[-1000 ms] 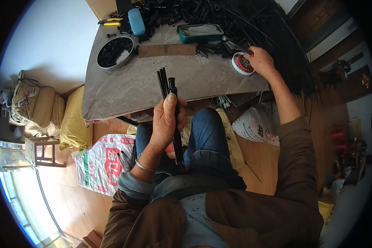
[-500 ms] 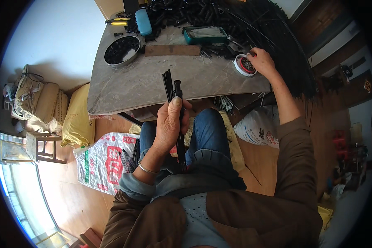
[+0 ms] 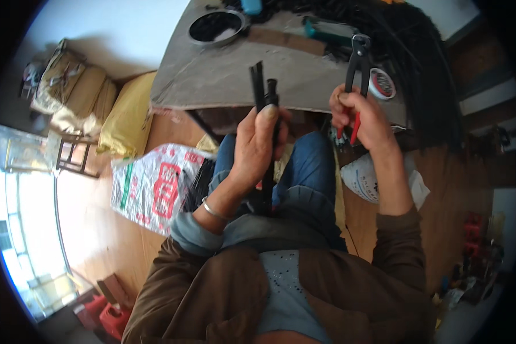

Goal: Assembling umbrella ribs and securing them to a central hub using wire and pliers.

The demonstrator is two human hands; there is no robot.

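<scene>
My left hand (image 3: 253, 143) is closed around a bundle of thin black rods (image 3: 257, 80) and a thicker black tube-like piece (image 3: 272, 89), its thumb pressed on them. They stand upright above my lap, and their lower ends reach down between my legs. In my right hand (image 3: 368, 117) is a pair of end-cutting pincers (image 3: 358, 62) with red handles, jaws pointing away from me. Beside the pincers, near the table's right edge, sits a round white tub (image 3: 375, 86) of small metal parts.
The grey table (image 3: 212, 80) carries a metal bowl (image 3: 192, 40) of black parts, a brown strip of board (image 3: 286, 40), a green box (image 3: 332, 33) and a pile of black rods (image 3: 424, 74). Sacks (image 3: 129, 117) stand on the left; a white bag (image 3: 361, 178) lies under the table's right.
My right hand has come back from beside the white tub toward me, and the pincers now show raised in it. My left hand keeps its grip on the black rods. The whole view has shifted.
</scene>
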